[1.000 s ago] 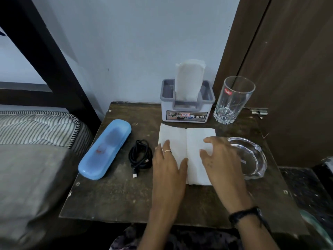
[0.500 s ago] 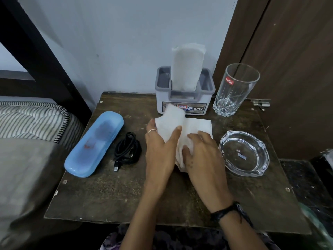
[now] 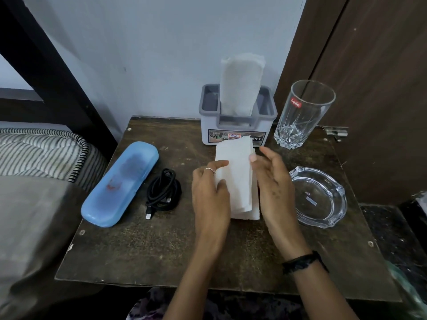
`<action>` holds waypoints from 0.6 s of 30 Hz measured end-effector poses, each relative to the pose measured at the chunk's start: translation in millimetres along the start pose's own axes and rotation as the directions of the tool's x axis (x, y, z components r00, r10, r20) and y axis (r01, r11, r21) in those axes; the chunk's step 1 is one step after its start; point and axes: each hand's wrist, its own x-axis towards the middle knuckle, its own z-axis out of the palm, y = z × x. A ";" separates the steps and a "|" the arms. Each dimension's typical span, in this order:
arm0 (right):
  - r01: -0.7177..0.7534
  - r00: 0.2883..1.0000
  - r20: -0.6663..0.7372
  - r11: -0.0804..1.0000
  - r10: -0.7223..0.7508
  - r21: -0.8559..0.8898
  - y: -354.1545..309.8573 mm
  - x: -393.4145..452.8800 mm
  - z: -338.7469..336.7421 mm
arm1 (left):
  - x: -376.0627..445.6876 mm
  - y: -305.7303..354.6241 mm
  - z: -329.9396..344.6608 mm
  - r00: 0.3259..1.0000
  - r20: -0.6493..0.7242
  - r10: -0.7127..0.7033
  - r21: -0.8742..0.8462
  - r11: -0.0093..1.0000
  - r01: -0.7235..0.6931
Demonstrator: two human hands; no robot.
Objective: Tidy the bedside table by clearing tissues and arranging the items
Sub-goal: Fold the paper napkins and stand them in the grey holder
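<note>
A white tissue (image 3: 238,179), folded into a narrow strip, lies in the middle of the dark wooden bedside table (image 3: 161,250). My left hand (image 3: 209,197) holds its left edge, with thumb and fingers on the paper. My right hand (image 3: 271,183) is at the tissue's right edge, fingers relaxed and fingertips touching the top corner. Behind the tissue stands a grey tissue holder (image 3: 238,125) with a white tissue (image 3: 241,84) sticking up out of it.
A blue case (image 3: 120,183) lies at the left, and a coiled black cable (image 3: 163,192) is beside it. A tall empty glass (image 3: 305,114) stands at the back right, a glass ashtray (image 3: 320,196) in front of it. A striped mattress (image 3: 41,153) borders the left, a wooden door (image 3: 369,77) the right.
The tissue lay spread open a second ago under both flat hands. My left hand lifted its left half and folded it over to the right, making a narrow strip.
</note>
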 end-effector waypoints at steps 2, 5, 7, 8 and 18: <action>0.022 0.999 0.027 0.998 -0.020 -0.053 4.9 2.5 1.7 | 2.8 0.5 2.7 0.998 0.012 -0.067 -0.136 0.988 0.068; 0.051 0.998 0.045 0.994 -0.047 -0.100 8.3 4.5 2.4 | 6.0 3.7 -1.9 0.975 0.109 -0.193 -0.405 0.887 0.221; 0.053 0.996 0.072 0.996 -0.048 -0.078 7.2 4.2 1.1 | 8.0 4.3 -8.1 0.965 0.167 -0.202 -0.468 0.846 0.258; 0.057 0.995 0.082 0.995 -0.050 -0.079 6.0 3.9 0.3 | 8.5 4.7 -11.0 0.965 0.185 -0.186 -0.479 0.840 0.254; 0.098 0.989 0.115 0.992 -0.088 -0.080 -0.9 -0.5 -10.9 | 14.2 13.7 -23.8 0.985 0.133 0.112 -0.501 0.865 -0.030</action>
